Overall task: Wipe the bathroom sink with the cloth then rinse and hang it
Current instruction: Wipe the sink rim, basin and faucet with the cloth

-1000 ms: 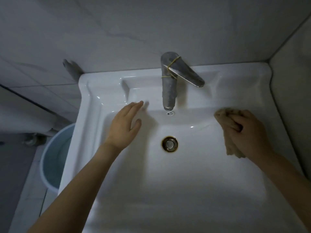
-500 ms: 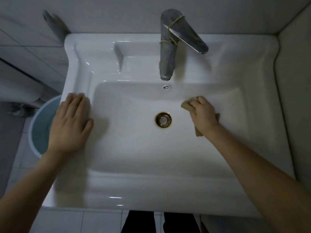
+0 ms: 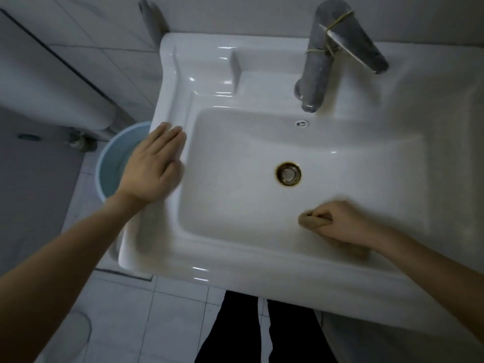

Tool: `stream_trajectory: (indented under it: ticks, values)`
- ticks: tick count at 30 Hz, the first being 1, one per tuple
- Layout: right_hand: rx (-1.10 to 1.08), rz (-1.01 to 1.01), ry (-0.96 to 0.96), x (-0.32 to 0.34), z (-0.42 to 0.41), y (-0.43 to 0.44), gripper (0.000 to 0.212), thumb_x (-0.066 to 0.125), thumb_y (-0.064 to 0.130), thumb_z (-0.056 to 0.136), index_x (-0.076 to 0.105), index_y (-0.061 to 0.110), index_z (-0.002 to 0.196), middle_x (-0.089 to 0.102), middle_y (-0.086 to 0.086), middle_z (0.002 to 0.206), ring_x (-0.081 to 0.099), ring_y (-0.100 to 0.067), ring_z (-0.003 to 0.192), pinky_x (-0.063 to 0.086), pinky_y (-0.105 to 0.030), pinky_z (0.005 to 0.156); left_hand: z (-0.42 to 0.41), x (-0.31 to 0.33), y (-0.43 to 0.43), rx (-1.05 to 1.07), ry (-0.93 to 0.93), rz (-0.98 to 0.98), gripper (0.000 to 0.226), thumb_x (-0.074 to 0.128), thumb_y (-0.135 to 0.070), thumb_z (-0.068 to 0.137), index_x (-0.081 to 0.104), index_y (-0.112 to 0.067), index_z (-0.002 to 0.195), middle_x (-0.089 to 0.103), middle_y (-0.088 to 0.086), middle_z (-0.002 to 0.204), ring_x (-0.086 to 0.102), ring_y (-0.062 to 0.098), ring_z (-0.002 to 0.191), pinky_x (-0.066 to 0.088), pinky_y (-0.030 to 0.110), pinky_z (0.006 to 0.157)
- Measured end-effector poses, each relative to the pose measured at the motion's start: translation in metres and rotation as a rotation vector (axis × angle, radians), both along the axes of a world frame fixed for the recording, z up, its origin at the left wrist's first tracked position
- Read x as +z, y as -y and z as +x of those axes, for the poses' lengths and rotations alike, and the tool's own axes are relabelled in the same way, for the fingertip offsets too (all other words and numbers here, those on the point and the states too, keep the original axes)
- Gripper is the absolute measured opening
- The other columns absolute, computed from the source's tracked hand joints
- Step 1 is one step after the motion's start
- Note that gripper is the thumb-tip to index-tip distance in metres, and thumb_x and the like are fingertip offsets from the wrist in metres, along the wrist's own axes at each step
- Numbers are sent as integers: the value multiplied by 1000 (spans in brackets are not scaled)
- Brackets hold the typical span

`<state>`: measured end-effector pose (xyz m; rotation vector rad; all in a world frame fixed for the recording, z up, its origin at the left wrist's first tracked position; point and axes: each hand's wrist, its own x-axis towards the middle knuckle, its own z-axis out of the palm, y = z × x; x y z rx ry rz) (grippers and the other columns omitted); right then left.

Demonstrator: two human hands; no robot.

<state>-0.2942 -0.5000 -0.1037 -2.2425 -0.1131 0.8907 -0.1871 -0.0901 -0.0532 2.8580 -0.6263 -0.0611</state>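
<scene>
A dim, tiled bathroom, seen from above: pale wall tiles run along the top, and a white tiled floor (image 3: 167, 318) shows below and to the left of a white ceramic sink (image 3: 262, 273) that fills most of the view. The basin is rectangular with rounded corners, and a drain (image 3: 288, 173) ringed in brownish rust sits near its middle. On the back ledge stands a dull metal tap (image 3: 318, 64), its spout pointing down toward the basin and its lever angled off to the right, with a thin yellowish band (image 3: 330, 30) wound around the body. A small overflow hole (image 3: 302, 123) lies in the basin's back wall just under the spout. The left hand (image 3: 154, 166) lies flat, fingers straight and close together, palm down on the sink's left rim, holding nothing. The right hand (image 3: 343, 221) is low in the basin near the front right, below and right of the drain, curled into a fist around a tan cloth (image 3: 311, 221); a bunched end of the cloth sticks out to the left of the knuckles and presses on the basin floor. The edges of that hand are blurred. A light blue bucket (image 3: 115, 158) stands on the floor just left of the sink, partly behind the left hand. Dark trouser legs (image 3: 235, 334) show under the front rim.
</scene>
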Motion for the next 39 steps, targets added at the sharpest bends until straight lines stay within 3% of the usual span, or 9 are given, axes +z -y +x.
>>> stream_trajectory:
  ticks: [3, 7, 14, 20, 24, 29, 31, 36, 39]
  values:
    - [-43, 87, -55, -8, 9, -44, 30, 66, 27, 83, 70, -3, 78, 71, 3, 73, 58, 18, 67, 43, -7, 60, 2, 0, 1, 1, 4, 7, 55, 38, -29, 97, 41, -7, 147, 37, 10, 155, 21, 26, 150, 2, 23, 123]
    - [-179, 266, 36, -25, 18, -118, 20, 70, 23, 82, 73, 3, 84, 75, -8, 89, 67, -6, 85, 51, -27, 76, 3, 0, 2, 28, 11, 1, 54, 43, -27, 96, 42, -8, 147, 37, 7, 156, 20, 24, 150, -2, 18, 121]
    - [-903, 328, 359, -44, 110, -214, 20, 50, 1, 89, 54, 2, 109, 52, -14, 112, 50, -19, 97, 44, -37, 95, 5, -3, -1, 17, 19, -6, 56, 43, -28, 94, 41, -10, 148, 38, 5, 156, 20, 22, 150, 6, 25, 123]
    - [-251, 580, 395, -13, 63, -229, 22, 57, -4, 85, 57, 4, 104, 52, 7, 100, 51, 2, 88, 40, -15, 81, 7, -3, -1, 8, 32, -9, 59, 46, -26, 90, 43, -8, 146, 41, 7, 154, 23, 26, 149, 5, 22, 122]
    - [350, 429, 344, -16, 50, -179, 10, 56, 1, 87, 60, 8, 93, 52, 4, 95, 50, -11, 86, 39, -18, 80, 7, -2, -1, 3, 32, 2, 58, 46, -26, 91, 43, -8, 147, 41, 8, 154, 24, 27, 149, 5, 24, 122]
    - [-359, -9, 408, -50, 73, -153, 23, 44, 0, 92, 53, 5, 113, 51, -14, 112, 53, -23, 91, 43, -31, 85, 8, -3, -2, 3, 32, 28, 59, 44, -26, 91, 42, -9, 147, 40, 7, 154, 23, 26, 150, 4, 23, 122]
    - [-445, 74, 437, -47, 74, -187, 28, 47, -3, 87, 55, 2, 113, 50, -19, 114, 53, -28, 97, 39, -25, 83, 7, -3, -2, -3, 25, 20, 59, 44, -26, 91, 42, -8, 147, 40, 8, 154, 23, 27, 149, 4, 24, 122]
    - [-59, 448, 419, -7, 38, -225, 15, 55, 4, 86, 58, 5, 100, 53, -11, 103, 51, -18, 90, 41, -21, 78, 7, -1, -1, -6, 17, 4, 59, 46, -24, 90, 42, -7, 147, 40, 9, 154, 23, 28, 149, 1, 21, 121]
    - [154, 163, 508, -34, 38, -169, 23, 44, 12, 92, 55, 7, 112, 52, -13, 109, 51, -20, 94, 38, -24, 83, 7, -1, -1, -5, 20, 6, 58, 45, -25, 92, 41, -8, 148, 39, 7, 155, 22, 26, 150, 0, 20, 121]
